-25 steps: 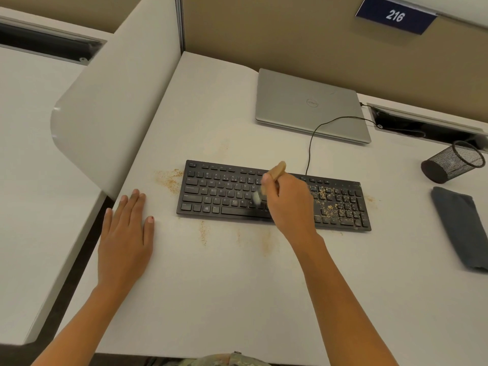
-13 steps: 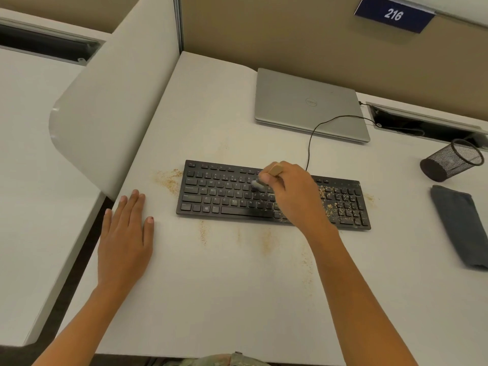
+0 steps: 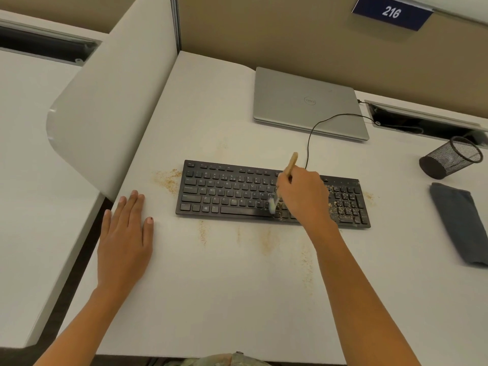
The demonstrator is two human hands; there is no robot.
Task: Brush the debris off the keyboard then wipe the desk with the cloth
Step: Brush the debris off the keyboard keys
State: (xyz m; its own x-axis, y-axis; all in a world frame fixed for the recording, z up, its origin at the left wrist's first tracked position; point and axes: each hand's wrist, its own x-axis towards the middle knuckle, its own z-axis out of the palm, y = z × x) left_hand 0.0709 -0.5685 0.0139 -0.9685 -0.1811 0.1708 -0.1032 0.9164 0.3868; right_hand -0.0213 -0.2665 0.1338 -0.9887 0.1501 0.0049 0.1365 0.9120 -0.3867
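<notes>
We see the right hand (image 3: 303,196), fingers (image 3: 283,184) wrapped round a wooden brush (image 3: 292,163), bristles down on the keyboard (image 3: 229,191) to sweep crumbs (image 3: 343,204), while the left hand (image 3: 124,233) lies flat at 8 o'clock, likely bracing on the tabletop (image 3: 211,286); the cloth (image 3: 459,223) waits at 3 o'clock.

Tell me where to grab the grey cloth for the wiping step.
Probably pinch the near short end of the cloth from above, coming from the person's side. It lies flat and folded on the desk, long axis running away, and the mesh cup lies tipped beyond its far end.
</notes>
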